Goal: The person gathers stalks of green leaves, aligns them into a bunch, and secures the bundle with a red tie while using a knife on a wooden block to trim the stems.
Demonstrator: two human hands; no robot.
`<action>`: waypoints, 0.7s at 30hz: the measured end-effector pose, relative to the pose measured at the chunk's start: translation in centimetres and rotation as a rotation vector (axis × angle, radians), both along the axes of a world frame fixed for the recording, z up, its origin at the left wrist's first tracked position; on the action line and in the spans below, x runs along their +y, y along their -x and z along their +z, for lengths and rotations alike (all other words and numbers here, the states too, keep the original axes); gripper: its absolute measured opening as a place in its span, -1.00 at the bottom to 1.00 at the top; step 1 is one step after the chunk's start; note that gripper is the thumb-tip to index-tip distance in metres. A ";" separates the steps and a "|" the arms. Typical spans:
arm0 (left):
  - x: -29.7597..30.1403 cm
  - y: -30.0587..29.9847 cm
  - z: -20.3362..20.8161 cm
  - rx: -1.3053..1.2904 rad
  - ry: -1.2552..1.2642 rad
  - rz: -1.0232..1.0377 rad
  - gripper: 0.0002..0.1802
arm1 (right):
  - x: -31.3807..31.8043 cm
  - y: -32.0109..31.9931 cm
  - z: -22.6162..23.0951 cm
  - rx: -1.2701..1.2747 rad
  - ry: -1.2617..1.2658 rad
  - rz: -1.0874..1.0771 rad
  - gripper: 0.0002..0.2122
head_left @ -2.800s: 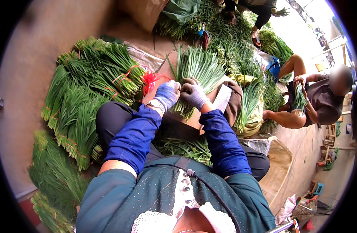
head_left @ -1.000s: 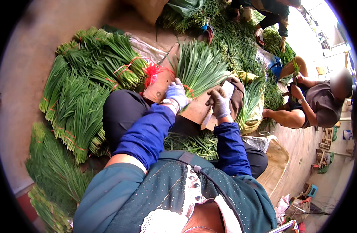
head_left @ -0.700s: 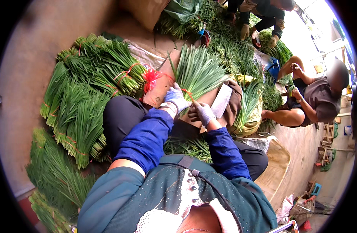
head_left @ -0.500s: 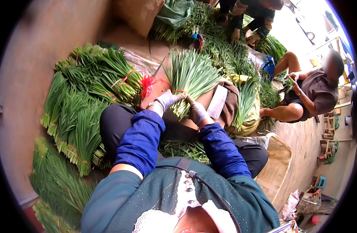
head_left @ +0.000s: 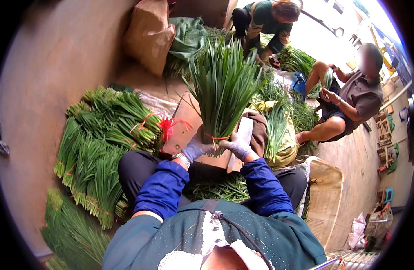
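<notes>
My left hand (head_left: 197,147) and my right hand (head_left: 237,146), both gloved, grip a bunch of Chinese chives (head_left: 222,85) from either side near its base. The bunch stands upright over a wooden board (head_left: 182,128), its leaves fanning upward, with a thin red tie round the lower part. The cut ends are mostly hidden by my hands. Beside my right hand lies a broad, flat pale blade (head_left: 245,134), like a cleaver's; its handle does not show. Red plastic strands (head_left: 165,128) hang at the board's left edge.
Tied green bunches (head_left: 92,157) are piled to my left. Loose chives (head_left: 275,128) lie on a yellow sack (head_left: 285,146) at right, near a plastic crate (head_left: 326,193). A seated person (head_left: 351,94) handles greens; another person (head_left: 270,31) bends over at the back.
The bunch has tipped up from leaning away to standing upright, and my hands have moved slightly lower in view. The view has shifted, and the seated person has raised one hand with greens.
</notes>
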State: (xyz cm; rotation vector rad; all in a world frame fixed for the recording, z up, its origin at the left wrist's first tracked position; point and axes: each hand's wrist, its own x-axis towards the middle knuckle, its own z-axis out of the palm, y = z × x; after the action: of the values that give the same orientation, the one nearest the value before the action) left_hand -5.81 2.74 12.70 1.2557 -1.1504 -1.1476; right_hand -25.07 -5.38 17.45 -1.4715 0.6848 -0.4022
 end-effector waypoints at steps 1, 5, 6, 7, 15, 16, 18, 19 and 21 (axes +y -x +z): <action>-0.2 0.6 2.8 0.019 0.036 -0.059 0.35 | -0.7 0.6 0.1 0.026 0.026 0.013 -0.53; -0.4 -1.4 0.1 -0.120 0.192 -0.126 0.21 | -1.7 0.3 0.0 0.132 0.553 0.081 -0.47; -0.8 -1.7 0.4 -0.196 0.161 -0.169 0.17 | -1.8 0.5 -1.0 0.177 0.690 0.029 -0.47; -0.7 -1.5 1.5 -0.284 0.025 -0.236 0.17 | -2.0 0.8 -1.9 0.223 0.705 -0.017 -0.48; 0.8 -2.6 -1.9 -0.606 -0.023 -0.118 0.06 | -1.7 0.4 -5.3 0.291 0.613 -0.156 -0.50; 0.4 -2.4 -1.8 -0.615 -0.029 -0.129 0.07 | -2.0 0.8 -5.5 0.298 0.606 -0.170 -0.50; 1.2 -3.4 -1.3 -0.657 -0.069 -0.102 0.09 | -1.9 -0.3 -5.6 0.266 0.573 -0.154 -0.50; 0.9 -3.6 -1.0 -0.676 -0.067 -0.099 0.10 | -2.1 -0.5 -5.7 0.262 0.570 -0.156 -0.51; 1.5 -3.0 -0.7 -0.690 -0.081 -0.109 0.13 | -0.7 0.0 -6.1 0.261 0.536 -0.162 -0.51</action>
State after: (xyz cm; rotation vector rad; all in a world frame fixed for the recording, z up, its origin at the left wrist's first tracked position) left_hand -2.80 4.22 11.98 1.7388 -1.7012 -0.8563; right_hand -25.09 -6.11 11.30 -2.0051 0.9570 -0.5530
